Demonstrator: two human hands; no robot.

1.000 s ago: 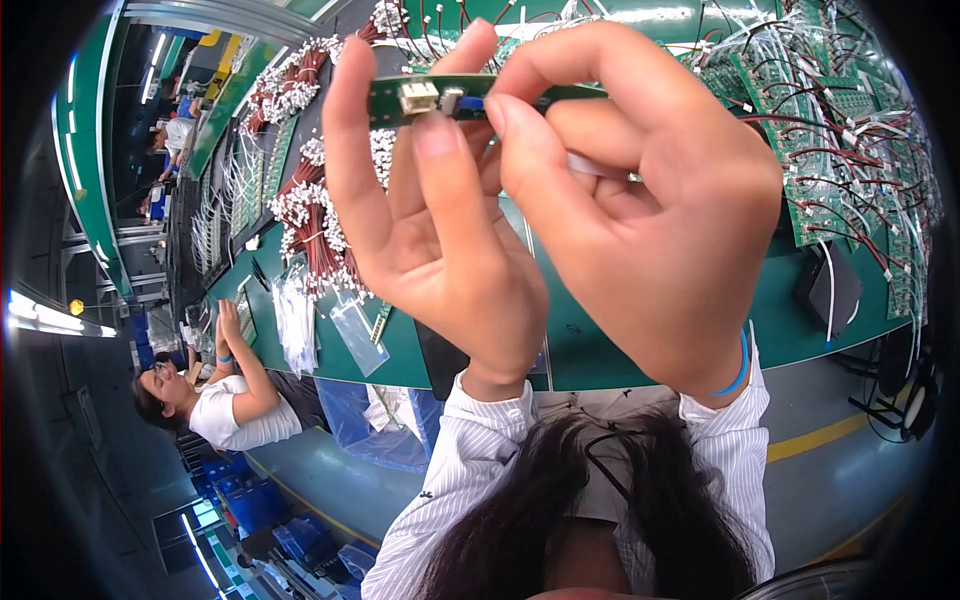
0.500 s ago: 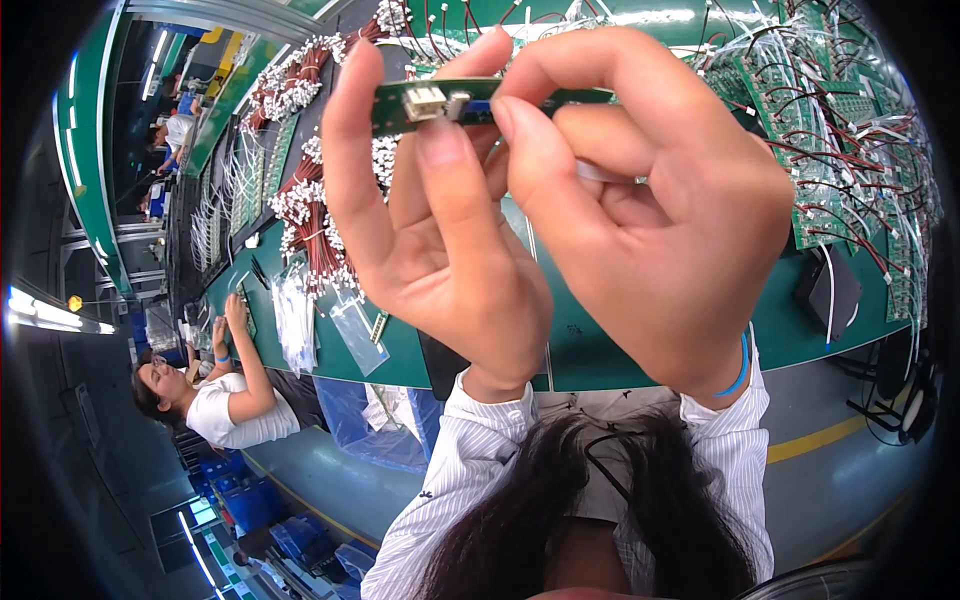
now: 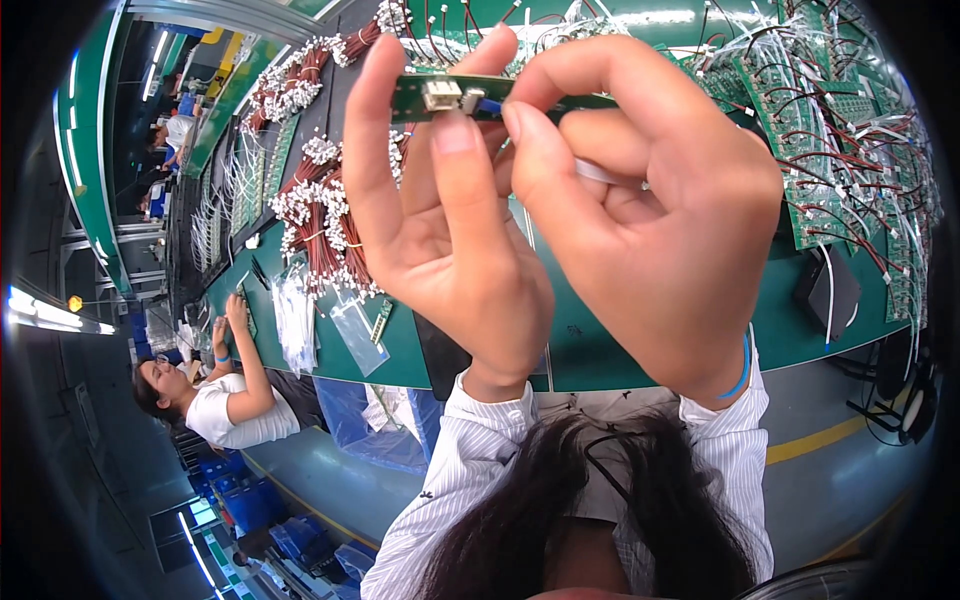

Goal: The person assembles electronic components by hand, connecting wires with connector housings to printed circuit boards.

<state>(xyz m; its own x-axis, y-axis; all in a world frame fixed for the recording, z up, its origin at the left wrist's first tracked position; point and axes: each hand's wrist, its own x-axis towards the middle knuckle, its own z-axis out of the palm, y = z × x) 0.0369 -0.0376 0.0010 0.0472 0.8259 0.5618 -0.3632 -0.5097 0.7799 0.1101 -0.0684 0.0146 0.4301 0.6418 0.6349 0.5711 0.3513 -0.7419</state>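
Raised over the bench, a narrow green circuit board [image 3: 408,98] is gripped by my left hand [image 3: 465,240], its thumb pressing the front edge and its fingers behind. A white connector socket [image 3: 442,95] sits on the board just above that thumb. Beside it is a small pale connector [image 3: 472,101] with a blue piece running toward my right hand [image 3: 680,200]. The right thumb and forefinger pinch at this blue piece; their tips hide its end. Part of a white cable [image 3: 595,173] shows among the curled right fingers.
Bundles of brown wires with white plugs [image 3: 320,205] lie on the green bench [image 3: 600,350]. Circuit boards with wires [image 3: 830,150] are piled at right, near a black box [image 3: 832,290]. Clear bags [image 3: 295,325] lie at left. A co-worker [image 3: 235,400] handles something at the left.
My left hand and the board have shifted slightly right, closer to my right fingers. More of the blue piece shows now. The right hand has barely moved.
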